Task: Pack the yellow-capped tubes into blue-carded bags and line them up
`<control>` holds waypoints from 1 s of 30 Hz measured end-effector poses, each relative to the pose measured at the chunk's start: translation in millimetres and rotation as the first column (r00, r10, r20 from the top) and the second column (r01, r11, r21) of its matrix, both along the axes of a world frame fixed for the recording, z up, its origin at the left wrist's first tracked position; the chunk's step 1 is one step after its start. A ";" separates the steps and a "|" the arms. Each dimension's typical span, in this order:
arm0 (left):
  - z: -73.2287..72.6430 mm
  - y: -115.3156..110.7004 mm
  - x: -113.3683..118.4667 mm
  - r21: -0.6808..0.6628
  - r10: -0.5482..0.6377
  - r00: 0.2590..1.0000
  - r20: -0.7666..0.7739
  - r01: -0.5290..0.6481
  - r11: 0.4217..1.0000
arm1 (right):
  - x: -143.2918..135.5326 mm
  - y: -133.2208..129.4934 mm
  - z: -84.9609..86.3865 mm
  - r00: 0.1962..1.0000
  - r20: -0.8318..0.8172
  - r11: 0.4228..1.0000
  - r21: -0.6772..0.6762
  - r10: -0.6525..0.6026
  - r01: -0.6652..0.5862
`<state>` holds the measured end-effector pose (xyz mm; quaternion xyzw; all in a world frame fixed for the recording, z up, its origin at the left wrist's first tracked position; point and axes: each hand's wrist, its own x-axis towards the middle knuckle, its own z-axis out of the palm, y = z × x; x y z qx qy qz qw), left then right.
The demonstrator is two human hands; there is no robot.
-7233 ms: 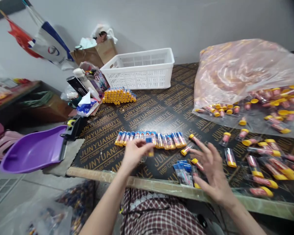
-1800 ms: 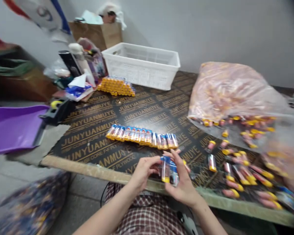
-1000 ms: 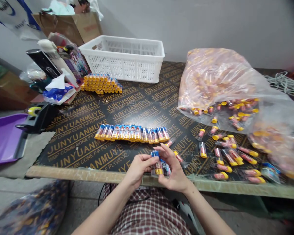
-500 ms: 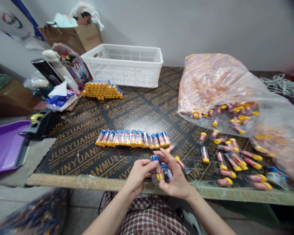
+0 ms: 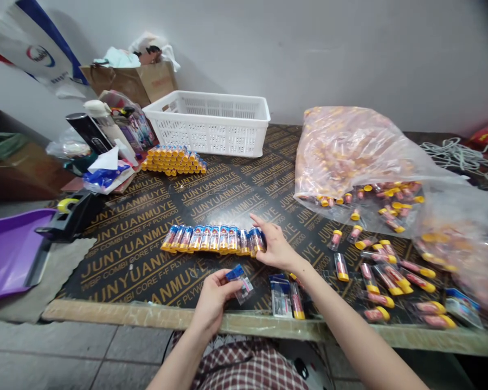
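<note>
My left hand [image 5: 211, 300] pinches a small flat clear plastic sleeve with blue print [image 5: 241, 284] above the table's front part. At the right end of a row of blue-labelled tubes with yellow caps [image 5: 205, 238], my right hand [image 5: 278, 246] has its thumb and fingers around a labelled tube [image 5: 256, 241]. That hand hides part of the row's end. By the front edge, flat printed sleeves [image 5: 281, 298] lie beside an unlabelled clear tube with a yellow cap [image 5: 296, 303]. Loose unlabelled tubes with pink contents [image 5: 392, 271] are scattered to the right.
A large clear bag of tubes [image 5: 341, 146] spills open at the back right. Behind are a white basket [image 5: 211, 132] and a stacked pile of capped tubes [image 5: 173, 161]. A tape dispenser [image 5: 71, 216] and purple dustpan [image 5: 12, 249] are at left.
My hands have parted. My right hand has moved up and away to the row with a labelled tube; my left hand, lower left, now holds a flat sleeve. The view has shifted slightly.
</note>
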<state>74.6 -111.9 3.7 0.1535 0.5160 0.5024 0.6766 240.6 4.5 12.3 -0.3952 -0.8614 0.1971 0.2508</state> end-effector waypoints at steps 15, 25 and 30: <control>-5.8 8.9 26.5 -0.074 0.022 0.998 0.056 -0.018 0.997 | 60.6 -41.0 -26.8 0.865 0.230 0.891 0.020 -0.446 0.454; -3.2 14.2 19.3 -0.196 0.162 0.977 0.136 -0.134 0.971 | 58.8 -104.0 17.7 0.930 -0.277 0.970 -0.110 -0.241 0.218; 3.3 14.0 24.4 -0.244 0.195 0.963 0.187 -0.147 0.959 | 33.6 -130.4 5.7 0.933 -0.357 0.999 0.000 -0.050 0.054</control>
